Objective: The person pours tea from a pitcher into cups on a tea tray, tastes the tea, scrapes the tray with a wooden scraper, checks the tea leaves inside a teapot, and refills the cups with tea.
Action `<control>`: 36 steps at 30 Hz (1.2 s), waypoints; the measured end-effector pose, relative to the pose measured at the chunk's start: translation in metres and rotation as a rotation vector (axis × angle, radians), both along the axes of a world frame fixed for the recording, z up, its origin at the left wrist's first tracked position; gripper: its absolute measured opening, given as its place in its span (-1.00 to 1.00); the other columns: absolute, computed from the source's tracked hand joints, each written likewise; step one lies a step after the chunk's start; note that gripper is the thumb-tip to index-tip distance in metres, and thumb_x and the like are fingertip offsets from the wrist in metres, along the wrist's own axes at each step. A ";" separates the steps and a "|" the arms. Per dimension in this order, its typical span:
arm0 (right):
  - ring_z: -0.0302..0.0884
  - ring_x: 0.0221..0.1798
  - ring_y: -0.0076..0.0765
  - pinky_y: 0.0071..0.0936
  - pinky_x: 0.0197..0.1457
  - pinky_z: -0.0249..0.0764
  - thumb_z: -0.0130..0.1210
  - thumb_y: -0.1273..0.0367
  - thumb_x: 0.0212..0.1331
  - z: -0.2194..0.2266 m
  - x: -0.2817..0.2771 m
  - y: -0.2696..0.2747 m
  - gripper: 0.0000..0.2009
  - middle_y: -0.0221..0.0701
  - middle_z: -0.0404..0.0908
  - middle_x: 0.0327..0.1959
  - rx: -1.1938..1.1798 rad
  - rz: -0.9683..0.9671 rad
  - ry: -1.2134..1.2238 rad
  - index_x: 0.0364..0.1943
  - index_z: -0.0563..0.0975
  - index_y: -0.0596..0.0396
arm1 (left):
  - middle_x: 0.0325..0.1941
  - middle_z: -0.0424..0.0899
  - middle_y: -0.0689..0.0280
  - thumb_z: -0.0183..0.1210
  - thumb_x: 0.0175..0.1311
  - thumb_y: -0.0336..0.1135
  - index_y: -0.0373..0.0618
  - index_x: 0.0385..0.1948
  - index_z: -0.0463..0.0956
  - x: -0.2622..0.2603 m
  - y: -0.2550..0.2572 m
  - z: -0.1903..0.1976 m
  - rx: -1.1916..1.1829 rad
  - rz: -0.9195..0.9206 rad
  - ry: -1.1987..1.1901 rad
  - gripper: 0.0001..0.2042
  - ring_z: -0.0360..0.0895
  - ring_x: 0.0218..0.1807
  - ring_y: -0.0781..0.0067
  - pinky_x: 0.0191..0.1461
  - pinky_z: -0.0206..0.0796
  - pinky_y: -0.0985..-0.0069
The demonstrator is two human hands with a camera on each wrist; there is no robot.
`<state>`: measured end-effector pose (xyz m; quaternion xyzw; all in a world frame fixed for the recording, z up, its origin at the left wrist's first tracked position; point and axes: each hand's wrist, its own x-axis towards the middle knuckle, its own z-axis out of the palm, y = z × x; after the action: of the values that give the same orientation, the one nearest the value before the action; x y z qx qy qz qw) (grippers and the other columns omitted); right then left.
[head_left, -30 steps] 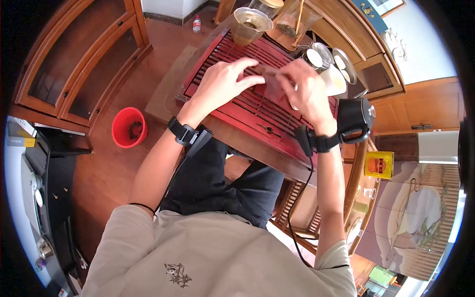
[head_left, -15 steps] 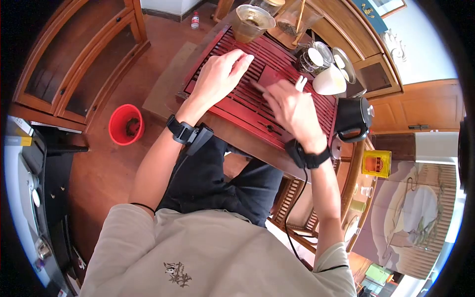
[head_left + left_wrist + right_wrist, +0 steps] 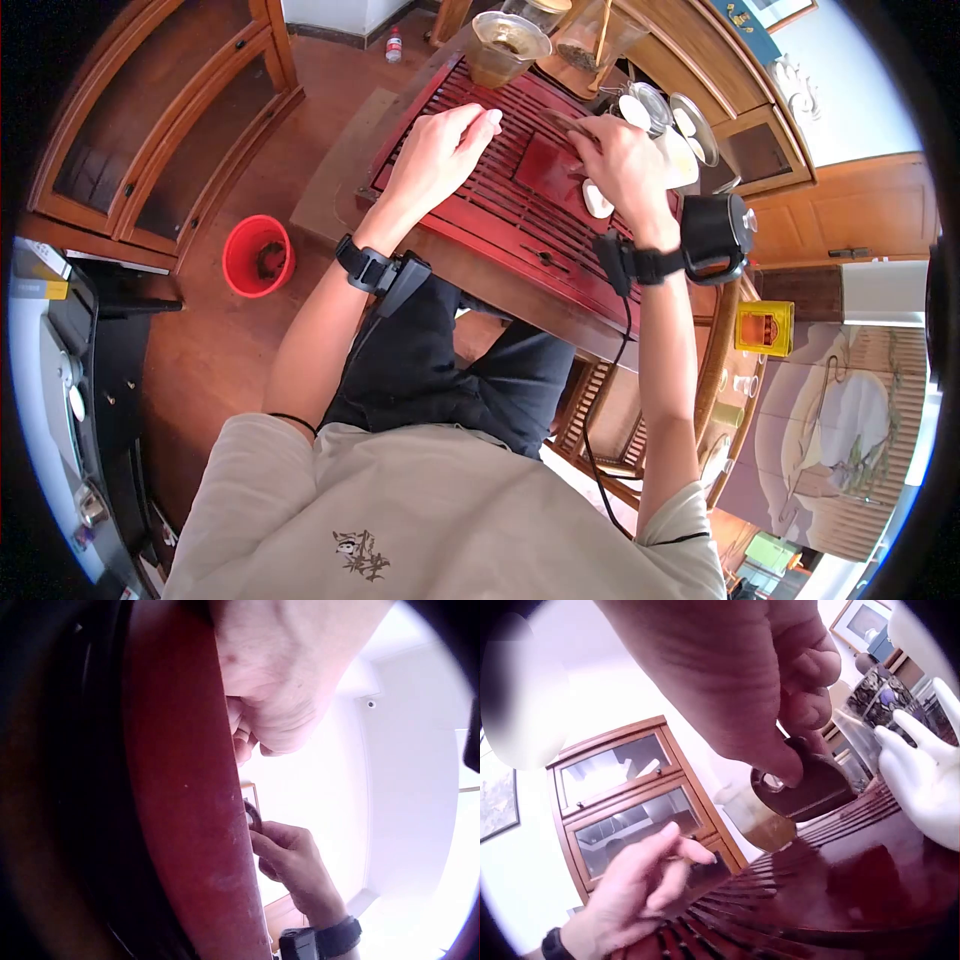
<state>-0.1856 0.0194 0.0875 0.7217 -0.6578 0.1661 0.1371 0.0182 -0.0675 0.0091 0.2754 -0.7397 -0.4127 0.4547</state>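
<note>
Hands [image 3: 435, 160] [image 3: 628, 170] apart, tray [image 3: 490, 215] below, perhaps wood [image 3: 814, 795] pinched

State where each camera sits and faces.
Head: on the head, facing down and forward at the tea tray; left hand, right hand, shirt, trousers show.
Left wrist: there, facing past a red edge; both hands show.
Right wrist: there, facing across the tray toward a cabinet; both hands show.
Both wrist views share the right hand's brown piece.
</note>
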 end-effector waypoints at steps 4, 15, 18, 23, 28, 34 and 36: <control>0.58 -0.45 -0.07 -0.10 -0.27 0.55 0.05 0.34 0.21 -0.018 0.023 0.007 -0.84 -0.29 0.53 -0.51 0.106 -0.042 0.089 -0.24 0.66 -0.07 | -0.74 0.34 0.35 0.02 0.46 -0.20 -0.25 -0.28 0.60 0.003 -0.003 0.000 -0.006 0.029 -0.080 -0.71 0.29 -0.67 0.64 -0.56 0.15 0.52; 0.55 -0.55 -0.21 -0.32 -0.51 0.49 0.14 0.40 0.13 -0.012 0.068 0.079 -0.94 -0.34 0.44 -0.51 0.121 0.085 -0.013 -0.45 0.53 0.03 | -0.72 0.32 0.46 0.03 0.46 -0.20 -0.23 -0.32 0.58 -0.001 0.000 -0.002 -0.021 -0.028 0.008 -0.72 0.23 -0.65 0.73 -0.57 0.09 0.60; 0.61 -0.44 -0.13 -0.28 -0.41 0.54 0.19 0.32 0.15 0.002 0.046 0.067 -0.89 -0.34 0.58 -0.46 0.102 0.049 -0.115 -0.37 0.64 0.03 | -0.73 0.31 0.47 0.03 0.46 -0.19 -0.23 -0.33 0.59 -0.001 -0.001 -0.002 -0.008 -0.019 -0.020 -0.71 0.24 -0.65 0.73 -0.57 0.09 0.59; 0.61 -0.43 -0.12 -0.28 -0.40 0.55 0.19 0.32 0.15 -0.006 0.020 0.042 -0.88 -0.33 0.58 -0.44 -0.024 0.004 -0.038 -0.36 0.64 0.05 | -0.73 0.32 0.46 0.03 0.46 -0.17 -0.23 -0.34 0.59 -0.001 -0.001 -0.003 -0.004 -0.011 -0.013 -0.69 0.25 -0.65 0.73 -0.57 0.11 0.59; 0.59 -0.48 -0.12 -0.28 -0.43 0.55 0.15 0.38 0.14 -0.020 0.022 0.058 -0.92 -0.33 0.53 -0.40 0.074 -0.038 0.039 -0.33 0.61 0.04 | -0.73 0.33 0.46 0.03 0.46 -0.17 -0.23 -0.34 0.60 -0.001 -0.001 -0.004 0.003 -0.020 -0.008 -0.69 0.26 -0.65 0.72 -0.57 0.12 0.59; 0.58 -0.47 -0.13 -0.30 -0.41 0.52 0.14 0.43 0.13 -0.012 0.038 0.106 -0.89 -0.30 0.48 -0.33 0.185 -0.032 -0.019 -0.26 0.55 0.08 | -0.73 0.31 0.47 0.03 0.46 -0.16 -0.23 -0.34 0.59 0.000 0.000 -0.002 0.000 -0.028 -0.050 -0.69 0.26 -0.64 0.72 -0.55 0.13 0.59; 0.57 -0.47 -0.15 -0.32 -0.42 0.53 0.14 0.43 0.14 -0.010 0.038 0.114 -0.89 -0.32 0.48 -0.32 0.192 -0.027 -0.026 -0.26 0.55 0.08 | -0.73 0.30 0.47 0.04 0.46 -0.16 -0.23 -0.34 0.59 -0.001 0.000 -0.003 -0.012 -0.029 -0.033 -0.69 0.26 -0.64 0.72 -0.55 0.13 0.59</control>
<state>-0.1475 0.1336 0.0774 0.7204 -0.6822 0.1097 0.0608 0.0173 -0.0674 0.0059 0.2685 -0.7533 -0.4104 0.4381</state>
